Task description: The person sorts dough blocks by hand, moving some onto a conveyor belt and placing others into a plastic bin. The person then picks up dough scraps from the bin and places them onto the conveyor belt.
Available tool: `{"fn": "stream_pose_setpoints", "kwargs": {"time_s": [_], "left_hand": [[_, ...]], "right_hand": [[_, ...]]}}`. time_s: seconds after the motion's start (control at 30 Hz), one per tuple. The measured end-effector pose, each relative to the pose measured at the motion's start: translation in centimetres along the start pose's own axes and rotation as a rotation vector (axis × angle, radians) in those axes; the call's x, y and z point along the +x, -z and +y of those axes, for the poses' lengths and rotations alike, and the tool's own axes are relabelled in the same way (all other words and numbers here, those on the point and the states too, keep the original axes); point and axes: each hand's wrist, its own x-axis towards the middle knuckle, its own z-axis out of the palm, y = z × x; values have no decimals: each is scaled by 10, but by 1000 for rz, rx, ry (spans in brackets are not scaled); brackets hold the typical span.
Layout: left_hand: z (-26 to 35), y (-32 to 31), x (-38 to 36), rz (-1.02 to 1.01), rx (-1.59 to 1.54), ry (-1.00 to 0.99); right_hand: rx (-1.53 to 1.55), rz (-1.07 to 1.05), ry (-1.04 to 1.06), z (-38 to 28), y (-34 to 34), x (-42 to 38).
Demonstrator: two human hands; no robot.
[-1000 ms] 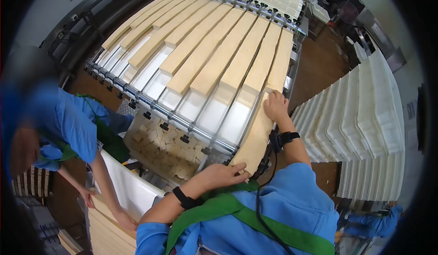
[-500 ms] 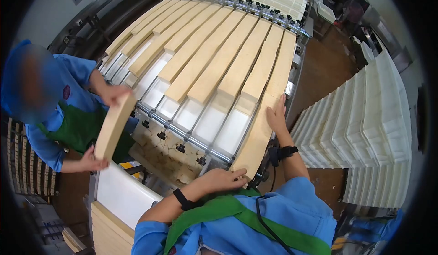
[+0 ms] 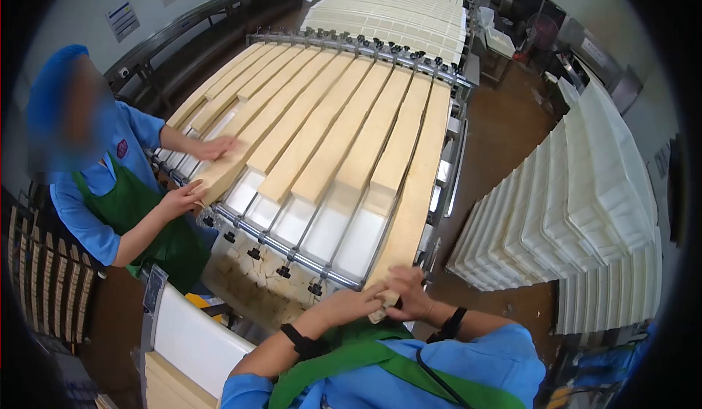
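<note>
A long pale slab (image 3: 415, 197) lies along the right edge of the conveyor, its near end at my body. My left hand (image 3: 349, 308) has its fingers closed on the left side of that end. On the right side, my right hand (image 3: 411, 296) grips the same end, its fingers over the top and slightly blurred. The two hands are close together. More pale slabs (image 3: 318, 160) lie side by side to the left, over white channels (image 3: 314, 222) split by thin metal rods.
A co-worker's hands (image 3: 179, 201) rest on a slab at the left. Below the metal crossbar (image 3: 281, 247) is a bin of pale scraps (image 3: 252, 281). White stacked trays (image 3: 556, 197) stand at the right. A white chute (image 3: 194, 325) is at the lower left.
My right hand has come back along the slab to its near end, beside my left hand. The co-worker's slab has gone from upright in the hands to lying on the conveyor. The view has shifted.
</note>
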Motion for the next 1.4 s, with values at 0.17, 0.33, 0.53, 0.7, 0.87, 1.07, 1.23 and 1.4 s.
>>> {"fn": "stream_pose_setpoints", "kwargs": {"time_s": [0.17, 0.33, 0.53, 0.7, 0.87, 1.07, 1.23, 1.4], "left_hand": [[-39, -12, -28, 437, 158, -164], [-85, -18, -102, 836, 139, 34], [-115, -63, -163, 1104, -28, 488], [-120, -119, -187, 1074, 103, 766], [-123, -146, -193, 1010, 252, 735], [-123, -150, -189, 1073, 198, 919], [-126, -151, -188, 1114, 169, 916], [-132, -157, -187, 1138, 138, 916]], "right_hand": [[-315, -23, 170, -3, -11, -17], [-314, -39, 96, -18, -5, -3], [-270, -32, 63, -16, -10, -5], [-328, -48, 108, -12, -11, -8], [-320, -72, 71, -14, -10, -7], [-357, -45, 33, -24, -9, 1], [-402, -23, 98, -11, -18, -9], [-396, -20, 119, -17, -15, -2]]}}
